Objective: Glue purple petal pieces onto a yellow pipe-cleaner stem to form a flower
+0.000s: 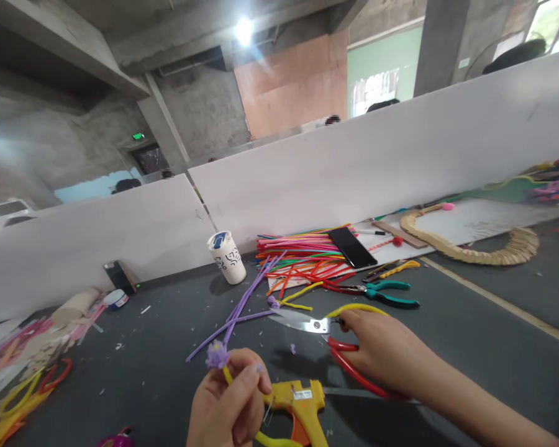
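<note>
Near the bottom centre, my left hand [230,397] is closed on a pipe cleaner flower [217,354] with a fuzzy purple head and a yellow stem. My right hand [382,344] grips a pair of scissors [314,324] by the handles, one yellow and one red, and the metal blades point left over the dark table. Past the blade tips lies a second small purple piece [273,302] with yellow pipe cleaners. Long purple pipe cleaners [242,307] lie crossed beyond my left hand. A yellow glue gun [298,397] rests between my hands, partly hidden by the left.
A white patterned cup [227,257] stands by the white partition [335,167]. Colourful pipe cleaners [298,248], a dark phone [353,246] and teal-handled pliers [386,293] lie behind the scissors. A second phone [119,277], a small jar [116,299] and other scissors [23,397] are at left.
</note>
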`<state>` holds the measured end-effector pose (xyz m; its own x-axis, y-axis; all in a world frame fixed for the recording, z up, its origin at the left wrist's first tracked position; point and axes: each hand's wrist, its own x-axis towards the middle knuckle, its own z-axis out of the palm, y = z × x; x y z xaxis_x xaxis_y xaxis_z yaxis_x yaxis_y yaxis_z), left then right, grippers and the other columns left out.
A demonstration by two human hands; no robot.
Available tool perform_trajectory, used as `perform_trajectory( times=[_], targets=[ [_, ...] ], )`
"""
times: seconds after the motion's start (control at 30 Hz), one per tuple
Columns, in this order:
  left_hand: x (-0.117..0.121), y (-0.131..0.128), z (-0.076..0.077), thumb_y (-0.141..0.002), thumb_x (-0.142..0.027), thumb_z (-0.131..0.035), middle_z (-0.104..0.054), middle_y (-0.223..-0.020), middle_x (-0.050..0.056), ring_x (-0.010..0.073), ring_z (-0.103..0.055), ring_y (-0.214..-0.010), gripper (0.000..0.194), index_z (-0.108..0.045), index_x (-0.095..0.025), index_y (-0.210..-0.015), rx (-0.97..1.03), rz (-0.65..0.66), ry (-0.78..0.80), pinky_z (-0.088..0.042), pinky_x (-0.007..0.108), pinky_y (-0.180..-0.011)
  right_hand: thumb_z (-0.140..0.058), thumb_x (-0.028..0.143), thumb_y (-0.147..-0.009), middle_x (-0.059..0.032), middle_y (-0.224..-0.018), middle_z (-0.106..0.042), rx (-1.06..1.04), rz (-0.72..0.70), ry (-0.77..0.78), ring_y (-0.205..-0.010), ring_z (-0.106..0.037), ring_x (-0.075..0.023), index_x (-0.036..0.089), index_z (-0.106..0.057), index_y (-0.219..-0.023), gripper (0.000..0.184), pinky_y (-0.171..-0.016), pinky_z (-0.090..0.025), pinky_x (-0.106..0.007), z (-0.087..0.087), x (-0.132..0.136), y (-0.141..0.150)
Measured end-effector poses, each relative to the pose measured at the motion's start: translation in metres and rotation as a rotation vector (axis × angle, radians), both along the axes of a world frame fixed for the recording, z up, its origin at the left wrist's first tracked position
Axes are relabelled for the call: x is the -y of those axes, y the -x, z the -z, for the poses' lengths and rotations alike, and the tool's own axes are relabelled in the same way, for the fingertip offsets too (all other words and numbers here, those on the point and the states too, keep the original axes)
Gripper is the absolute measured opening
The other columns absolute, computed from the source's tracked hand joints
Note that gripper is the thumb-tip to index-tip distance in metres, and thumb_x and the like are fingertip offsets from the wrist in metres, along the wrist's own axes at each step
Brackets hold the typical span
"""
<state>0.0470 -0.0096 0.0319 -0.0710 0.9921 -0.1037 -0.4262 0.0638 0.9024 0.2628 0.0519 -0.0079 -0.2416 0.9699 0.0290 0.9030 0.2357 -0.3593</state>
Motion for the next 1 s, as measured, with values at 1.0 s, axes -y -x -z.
perform_trajectory(
  times=[1.0],
  targets=[
    [0.01, -0.013, -0.001, -0.045, -0.044, -0.093, -0.064, -0.057, -0.002, 0.0116, -0.054, -0.058, 0.036, -0.075, -0.017, -0.062, -0.222, -0.211, -0.006, -0.044, 0.018, -0.056, -0.059, 0.001, -0.084, -0.003, -0.084, -0.067, -0.818, -0.537, -0.209, -0.079, -0.06, -0.0135, 0.015, -0.07, -0.089, 0.019, -0.072, -0.046, -0.023, -0.058, 0.033, 0.05]
  ],
)
